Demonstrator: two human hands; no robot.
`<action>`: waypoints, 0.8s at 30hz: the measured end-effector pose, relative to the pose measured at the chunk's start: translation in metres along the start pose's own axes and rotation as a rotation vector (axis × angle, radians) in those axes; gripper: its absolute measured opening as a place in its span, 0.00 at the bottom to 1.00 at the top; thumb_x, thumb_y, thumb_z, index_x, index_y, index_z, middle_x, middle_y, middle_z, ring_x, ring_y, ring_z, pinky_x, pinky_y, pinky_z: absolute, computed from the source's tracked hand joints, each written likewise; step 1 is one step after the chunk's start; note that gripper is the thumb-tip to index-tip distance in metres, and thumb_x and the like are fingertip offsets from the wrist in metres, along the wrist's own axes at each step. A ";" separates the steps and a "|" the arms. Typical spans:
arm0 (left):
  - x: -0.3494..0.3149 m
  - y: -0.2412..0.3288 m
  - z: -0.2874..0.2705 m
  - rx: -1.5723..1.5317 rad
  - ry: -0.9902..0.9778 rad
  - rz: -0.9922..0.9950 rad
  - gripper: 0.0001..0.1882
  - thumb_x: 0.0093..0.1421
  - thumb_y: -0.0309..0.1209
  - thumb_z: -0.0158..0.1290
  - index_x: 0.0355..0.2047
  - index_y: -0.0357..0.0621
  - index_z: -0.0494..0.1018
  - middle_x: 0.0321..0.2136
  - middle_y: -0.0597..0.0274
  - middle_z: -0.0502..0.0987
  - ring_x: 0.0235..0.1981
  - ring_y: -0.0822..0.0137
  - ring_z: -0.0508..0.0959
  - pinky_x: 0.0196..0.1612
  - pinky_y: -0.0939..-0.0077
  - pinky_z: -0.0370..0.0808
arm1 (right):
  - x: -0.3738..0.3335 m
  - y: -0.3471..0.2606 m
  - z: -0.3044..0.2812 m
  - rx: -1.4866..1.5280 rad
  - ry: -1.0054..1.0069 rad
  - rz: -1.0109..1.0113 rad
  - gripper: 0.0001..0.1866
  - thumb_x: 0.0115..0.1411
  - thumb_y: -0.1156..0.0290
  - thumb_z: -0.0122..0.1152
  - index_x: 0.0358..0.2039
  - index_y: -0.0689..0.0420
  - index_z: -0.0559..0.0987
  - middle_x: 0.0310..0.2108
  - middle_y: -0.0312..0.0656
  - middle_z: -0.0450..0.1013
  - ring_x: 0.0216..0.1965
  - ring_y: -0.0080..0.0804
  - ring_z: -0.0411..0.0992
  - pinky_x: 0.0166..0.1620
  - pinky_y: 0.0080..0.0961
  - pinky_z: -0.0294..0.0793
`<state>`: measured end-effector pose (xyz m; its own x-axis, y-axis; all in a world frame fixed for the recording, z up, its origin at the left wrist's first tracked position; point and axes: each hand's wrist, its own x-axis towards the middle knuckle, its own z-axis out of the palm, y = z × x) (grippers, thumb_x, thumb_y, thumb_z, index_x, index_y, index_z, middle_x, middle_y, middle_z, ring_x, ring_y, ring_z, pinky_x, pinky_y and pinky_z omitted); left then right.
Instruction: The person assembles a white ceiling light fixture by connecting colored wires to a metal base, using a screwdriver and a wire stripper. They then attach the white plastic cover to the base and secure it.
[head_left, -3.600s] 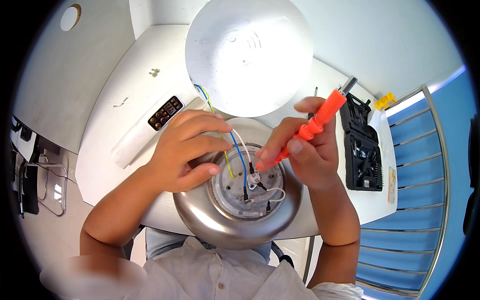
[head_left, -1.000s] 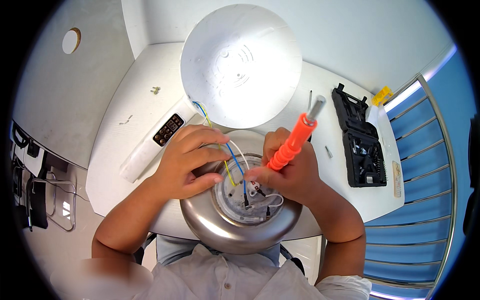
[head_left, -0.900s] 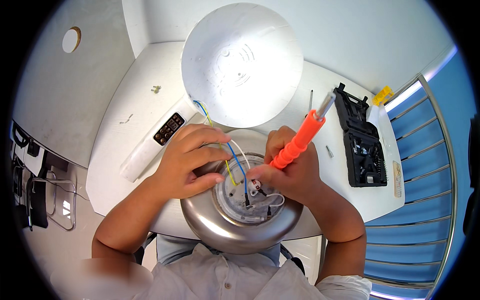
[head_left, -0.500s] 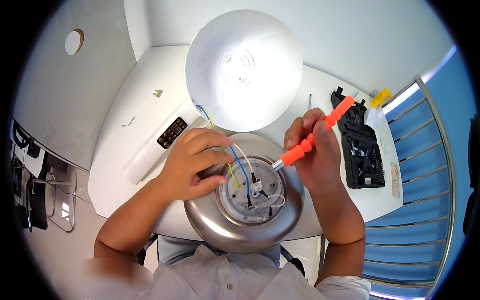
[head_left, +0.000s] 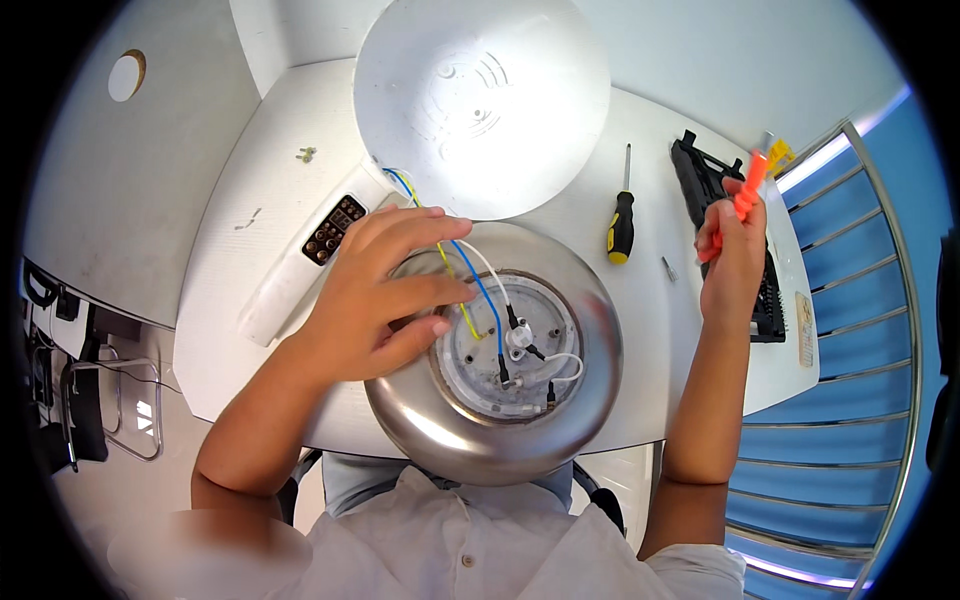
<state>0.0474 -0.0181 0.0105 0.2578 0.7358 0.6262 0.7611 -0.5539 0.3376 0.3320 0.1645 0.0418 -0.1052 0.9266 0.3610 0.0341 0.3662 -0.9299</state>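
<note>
In front of me a steel pot [head_left: 570,425] lies upside down, its round heating base [head_left: 470,395] facing up. Blue wire [head_left: 484,290], yellow-green wire and white wire run from that base to a white housing [head_left: 540,120] behind it. My left hand [head_left: 385,290] rests over the pot's left side and the wires, fingers spread, with nothing seen in its grip. Out to the right, my right hand [head_left: 735,240] is closed around an orange flexible bit extension [head_left: 748,198], slightly blurred, above an open black tool case [head_left: 690,175].
A control panel [head_left: 335,228] sits on the housing's white handle. A black and yellow screwdriver [head_left: 621,225] and a small metal bit [head_left: 669,268] lie right of the pot. Screws [head_left: 306,154] lie at the left. A metal railing [head_left: 880,330] borders the table's right.
My right hand has moved right, from the pot's edge to the tool case, carrying the orange extension. The screwdriver has come into fuller view. My left hand stays over the wires.
</note>
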 end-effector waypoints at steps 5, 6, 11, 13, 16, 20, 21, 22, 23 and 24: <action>-0.002 0.011 -0.004 -0.091 -0.065 -0.012 0.08 0.45 0.33 0.57 0.28 0.50 0.77 0.54 0.56 0.70 0.58 0.51 0.65 0.59 0.47 0.56 | -0.010 0.010 0.005 -0.425 -0.207 -0.318 0.14 0.61 0.71 0.51 0.48 0.58 0.70 0.33 0.39 0.71 0.29 0.25 0.66 0.32 0.21 0.65; -0.002 0.011 -0.003 -0.096 -0.076 -0.005 0.08 0.45 0.33 0.57 0.28 0.50 0.77 0.54 0.56 0.70 0.58 0.51 0.65 0.59 0.48 0.56 | -0.015 0.004 0.007 -0.490 -0.270 -0.506 0.12 0.59 0.73 0.54 0.44 0.57 0.73 0.34 0.41 0.73 0.30 0.32 0.69 0.35 0.25 0.67; -0.003 0.006 -0.001 -0.098 -0.068 -0.001 0.08 0.46 0.33 0.56 0.28 0.47 0.77 0.54 0.48 0.69 0.58 0.47 0.65 0.60 0.48 0.55 | -0.027 -0.017 0.019 -0.543 -0.513 -1.048 0.14 0.45 0.72 0.61 0.36 0.49 0.77 0.28 0.35 0.72 0.30 0.35 0.69 0.37 0.34 0.64; -0.004 0.006 -0.001 -0.116 -0.082 -0.030 0.08 0.46 0.33 0.56 0.28 0.48 0.77 0.54 0.50 0.69 0.59 0.48 0.64 0.61 0.48 0.55 | -0.037 -0.030 0.024 -0.652 -0.587 -1.137 0.14 0.41 0.70 0.64 0.32 0.47 0.78 0.26 0.33 0.70 0.29 0.32 0.67 0.36 0.32 0.63; -0.006 0.006 0.000 -0.127 -0.073 -0.034 0.08 0.45 0.32 0.56 0.28 0.48 0.78 0.54 0.52 0.70 0.59 0.49 0.64 0.61 0.49 0.54 | -0.052 -0.049 0.041 -0.732 -0.621 -1.154 0.14 0.36 0.67 0.65 0.28 0.44 0.77 0.24 0.30 0.67 0.27 0.28 0.65 0.34 0.28 0.61; -0.005 0.005 -0.001 -0.153 -0.052 -0.029 0.09 0.44 0.32 0.57 0.28 0.48 0.78 0.54 0.53 0.70 0.59 0.50 0.64 0.61 0.49 0.54 | -0.050 -0.074 0.050 -0.839 -0.650 -1.242 0.14 0.35 0.66 0.65 0.28 0.45 0.77 0.23 0.29 0.64 0.26 0.26 0.64 0.31 0.26 0.58; -0.005 0.005 -0.001 -0.161 -0.045 -0.023 0.09 0.44 0.32 0.57 0.28 0.48 0.78 0.54 0.53 0.70 0.59 0.50 0.64 0.61 0.50 0.54 | -0.049 -0.080 0.052 -0.859 -0.664 -1.261 0.14 0.35 0.66 0.65 0.27 0.45 0.76 0.23 0.29 0.64 0.26 0.26 0.64 0.31 0.26 0.58; -0.005 0.005 0.000 -0.171 -0.035 -0.015 0.09 0.43 0.31 0.57 0.28 0.48 0.78 0.54 0.53 0.70 0.59 0.50 0.64 0.61 0.50 0.54 | -0.048 -0.085 0.053 -0.884 -0.678 -1.283 0.14 0.35 0.66 0.65 0.27 0.45 0.76 0.23 0.29 0.64 0.26 0.26 0.64 0.31 0.26 0.57; -0.005 0.004 0.001 -0.180 -0.025 -0.007 0.09 0.43 0.31 0.57 0.28 0.48 0.78 0.54 0.53 0.70 0.59 0.50 0.64 0.61 0.50 0.55 | -0.047 -0.088 0.054 -0.908 -0.698 -1.285 0.14 0.35 0.66 0.65 0.27 0.45 0.76 0.23 0.29 0.65 0.26 0.26 0.63 0.30 0.26 0.57; -0.006 0.003 0.001 -0.185 -0.017 -0.004 0.10 0.43 0.31 0.57 0.28 0.48 0.77 0.54 0.53 0.70 0.59 0.50 0.65 0.60 0.51 0.55 | -0.047 -0.092 0.056 -0.932 -0.719 -1.288 0.13 0.35 0.66 0.64 0.27 0.45 0.76 0.23 0.29 0.65 0.26 0.26 0.63 0.30 0.25 0.57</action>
<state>0.0489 -0.0235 0.0069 0.2664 0.7434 0.6135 0.6396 -0.6125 0.4646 0.2781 0.0822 0.1063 -0.8960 -0.0963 0.4336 0.0656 0.9368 0.3436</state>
